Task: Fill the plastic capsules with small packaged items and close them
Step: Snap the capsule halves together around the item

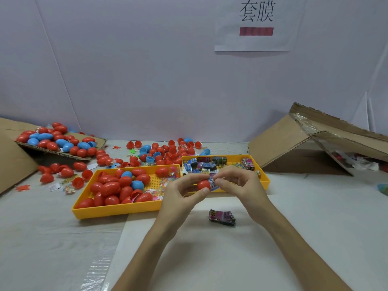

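Observation:
My left hand (184, 192) grips a red capsule half (203, 185) above the table, in front of the yellow trays. My right hand (237, 181) pinches a small blue-and-white packet (213, 183) that sits at the mouth of that half. A pink-and-black packet (222, 216) lies on the white sheet just below my hands. The left yellow tray (113, 211) holds several red and blue capsules and capsule halves. The right yellow tray (265, 177) holds several small printed packets.
Loose red and blue capsules (168, 152) lie scattered behind the trays and on a cardboard flap (58, 143) at the far left. A collapsed cardboard box (304, 143) stands at the right. A white wall with a paper sign (256, 24) rises behind.

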A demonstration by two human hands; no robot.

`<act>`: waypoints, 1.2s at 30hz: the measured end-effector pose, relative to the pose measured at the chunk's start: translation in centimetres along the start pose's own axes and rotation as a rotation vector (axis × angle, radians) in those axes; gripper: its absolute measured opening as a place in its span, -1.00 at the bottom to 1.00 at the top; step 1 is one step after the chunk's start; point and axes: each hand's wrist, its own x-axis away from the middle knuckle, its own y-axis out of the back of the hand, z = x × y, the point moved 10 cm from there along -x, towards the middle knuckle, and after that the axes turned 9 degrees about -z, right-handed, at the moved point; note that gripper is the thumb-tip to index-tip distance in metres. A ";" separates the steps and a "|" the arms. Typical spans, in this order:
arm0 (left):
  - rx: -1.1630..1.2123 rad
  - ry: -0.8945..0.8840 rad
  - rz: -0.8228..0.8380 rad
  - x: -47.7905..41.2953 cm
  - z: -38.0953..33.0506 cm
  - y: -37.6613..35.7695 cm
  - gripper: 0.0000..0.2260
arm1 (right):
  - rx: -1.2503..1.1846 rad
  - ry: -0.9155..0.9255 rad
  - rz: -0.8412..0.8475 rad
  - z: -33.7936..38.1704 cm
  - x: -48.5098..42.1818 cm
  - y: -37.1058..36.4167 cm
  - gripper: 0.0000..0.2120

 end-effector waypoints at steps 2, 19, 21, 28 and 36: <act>-0.013 -0.012 -0.003 0.0 0.0 0.0 -0.77 | 0.018 0.013 0.009 0.1 0.0 -0.1 -0.88; -0.057 -0.066 -0.020 -0.1 -0.3 0.1 -0.75 | 0.105 0.049 -0.003 0.1 0.0 0.0 -0.86; -0.065 -0.071 -0.023 -0.1 -0.3 0.1 -0.76 | 0.105 0.053 0.002 0.1 0.0 -0.1 -0.84; -0.100 -0.085 -0.002 -0.1 -0.3 0.0 -0.80 | 0.129 0.081 0.018 0.1 0.0 -0.3 -0.88; -0.111 -0.070 -0.031 -0.1 -0.2 0.2 -0.79 | 0.140 0.104 0.012 0.3 0.1 -0.4 -0.83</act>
